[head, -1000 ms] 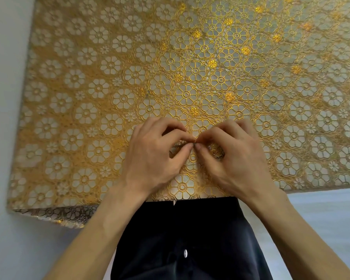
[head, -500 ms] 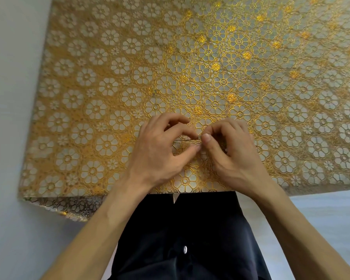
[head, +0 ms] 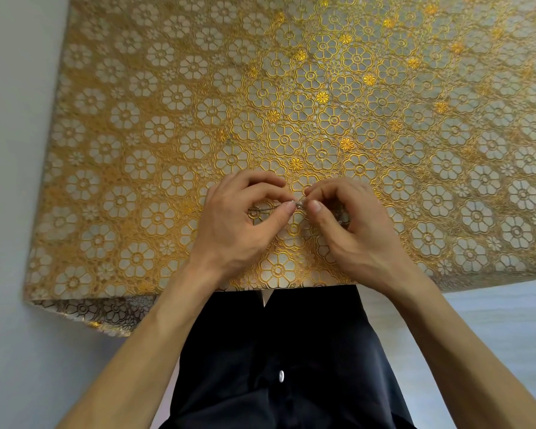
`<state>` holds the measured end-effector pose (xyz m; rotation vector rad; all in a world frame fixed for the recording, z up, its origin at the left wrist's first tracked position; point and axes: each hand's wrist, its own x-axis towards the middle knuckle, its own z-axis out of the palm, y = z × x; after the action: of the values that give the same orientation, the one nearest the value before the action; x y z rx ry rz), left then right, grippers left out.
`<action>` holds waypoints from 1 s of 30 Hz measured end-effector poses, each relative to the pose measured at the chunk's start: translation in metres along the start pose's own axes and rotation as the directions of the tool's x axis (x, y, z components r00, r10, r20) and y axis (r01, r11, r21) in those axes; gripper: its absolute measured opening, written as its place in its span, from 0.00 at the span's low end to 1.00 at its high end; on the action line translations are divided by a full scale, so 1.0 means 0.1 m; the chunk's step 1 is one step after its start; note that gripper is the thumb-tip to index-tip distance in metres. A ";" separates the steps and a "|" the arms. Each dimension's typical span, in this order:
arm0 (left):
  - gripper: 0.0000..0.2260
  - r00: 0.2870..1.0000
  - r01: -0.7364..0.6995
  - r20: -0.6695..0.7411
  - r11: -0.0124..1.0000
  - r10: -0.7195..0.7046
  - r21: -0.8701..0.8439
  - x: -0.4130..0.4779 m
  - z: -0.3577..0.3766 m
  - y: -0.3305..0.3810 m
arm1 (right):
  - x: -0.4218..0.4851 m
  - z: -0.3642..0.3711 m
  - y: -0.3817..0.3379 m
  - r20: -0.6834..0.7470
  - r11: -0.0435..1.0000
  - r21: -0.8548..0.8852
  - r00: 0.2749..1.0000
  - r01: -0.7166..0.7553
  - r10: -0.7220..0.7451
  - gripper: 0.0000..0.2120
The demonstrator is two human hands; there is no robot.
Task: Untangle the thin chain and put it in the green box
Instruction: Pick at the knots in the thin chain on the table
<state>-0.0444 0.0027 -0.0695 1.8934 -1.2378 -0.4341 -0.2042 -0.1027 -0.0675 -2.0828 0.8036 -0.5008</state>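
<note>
Chain (head: 298, 204), pinched between left hand (head: 239, 226) and right hand (head: 351, 232) just above the gold tablecloth (head: 136, 119), now shows a strand drawn leftward, so untangling seems to be progressing; green box unseen.

Bright, soft daylight, perhaps from upper right. Gold glints strongest at centre and far right of tablecloth (head: 143, 119). Shadows faint. Wide-angle bowing at edges; left corners soft, centre sharp.
</note>
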 end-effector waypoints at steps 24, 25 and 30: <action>0.04 0.999 -0.022 -0.035 0.993 0.018 -0.115 0.01 -0.01 0.00 | -0.05 -0.02 -0.24 -0.070 0.966 0.122 0.969 -0.226 0.236 0.03; 0.04 0.999 -0.031 -0.043 0.993 0.027 -0.111 0.01 -0.01 -0.01 | -0.04 -0.02 -0.24 -0.043 0.956 0.144 0.963 -0.256 0.264 0.03; 0.05 0.996 -0.068 -0.060 0.993 0.062 -0.097 0.00 0.01 -0.03 | 0.00 -0.04 -0.21 0.026 0.927 0.197 0.947 -0.320 0.321 0.04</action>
<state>-0.0436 0.0029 -0.0721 1.7655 -1.2147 -0.3963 -0.1990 -0.0950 -0.0478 -1.7239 1.0322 -0.3906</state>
